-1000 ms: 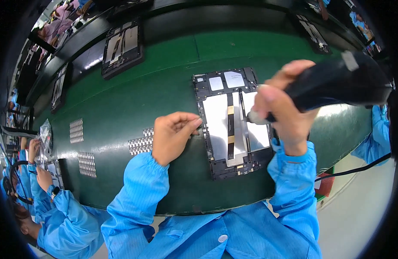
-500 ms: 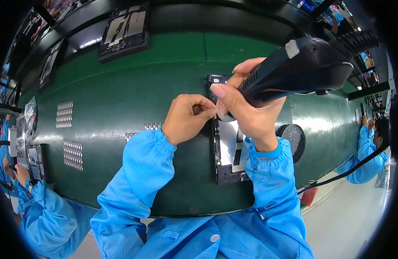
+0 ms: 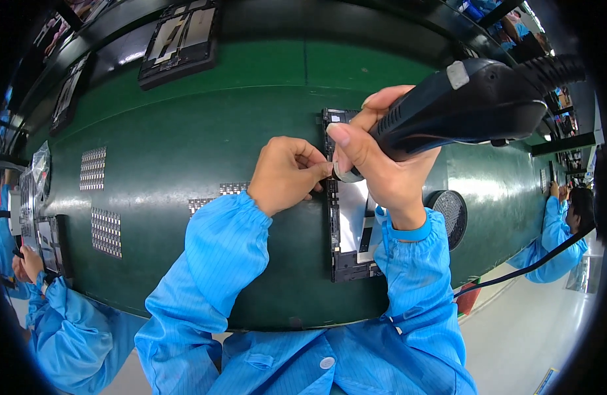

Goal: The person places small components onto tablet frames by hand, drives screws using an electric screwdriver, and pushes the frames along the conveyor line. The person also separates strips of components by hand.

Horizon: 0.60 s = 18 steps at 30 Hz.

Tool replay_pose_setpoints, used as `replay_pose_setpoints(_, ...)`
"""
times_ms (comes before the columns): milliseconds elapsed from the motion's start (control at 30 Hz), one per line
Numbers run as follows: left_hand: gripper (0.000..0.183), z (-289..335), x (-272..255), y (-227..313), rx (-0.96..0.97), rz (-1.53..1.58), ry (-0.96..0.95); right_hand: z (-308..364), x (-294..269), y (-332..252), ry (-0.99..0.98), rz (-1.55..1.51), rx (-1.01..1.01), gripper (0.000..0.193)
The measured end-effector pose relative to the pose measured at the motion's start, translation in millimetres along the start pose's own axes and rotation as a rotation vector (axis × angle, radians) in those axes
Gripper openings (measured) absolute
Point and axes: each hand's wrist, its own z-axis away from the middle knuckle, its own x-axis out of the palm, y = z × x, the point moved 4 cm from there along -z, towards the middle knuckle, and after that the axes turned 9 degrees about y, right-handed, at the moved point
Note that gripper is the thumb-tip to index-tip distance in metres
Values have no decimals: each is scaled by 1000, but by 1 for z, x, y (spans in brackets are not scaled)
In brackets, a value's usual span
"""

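My right hand (image 3: 389, 161) grips a black hot air gun (image 3: 471, 105) with a ribbed hose at its rear. Its metal nozzle (image 3: 347, 173) points down at an opened tablet (image 3: 351, 217), whose dark frame and silvery inner plates show below my wrist. At the tablet's left edge, right by the nozzle, my left hand (image 3: 287, 172) is closed with thumb and forefinger pressed together. Whatever lies between those fingertips is too small to make out. My right hand and the gun hide much of the tablet's upper part.
Sheets of small parts lie on the green table to the left (image 3: 106, 232) and beside my left sleeve (image 3: 234, 189). A round black mesh-topped object (image 3: 447, 218) sits right of my right wrist. Opened devices (image 3: 180, 41) rest at the back. Co-workers sit left (image 3: 79, 329) and right (image 3: 550, 234).
Both hands and the hot air gun have shifted slightly right along the tablet's edge. More fingers of my left hand show below its pinch. The view has moved a little.
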Motion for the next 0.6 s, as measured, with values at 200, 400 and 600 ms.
replay_pose_setpoints(200,11,-3,2,-4,2,-6,-11,1,0,6,0,-30,49,38)
replay_pose_setpoints(400,7,-8,2,-7,76,-4,-3,8,6,4,-51,-58,76,36)
replay_pose_setpoints(600,5,-13,8,-10,297,106,-14,15,7,14,46,-63,20,35)
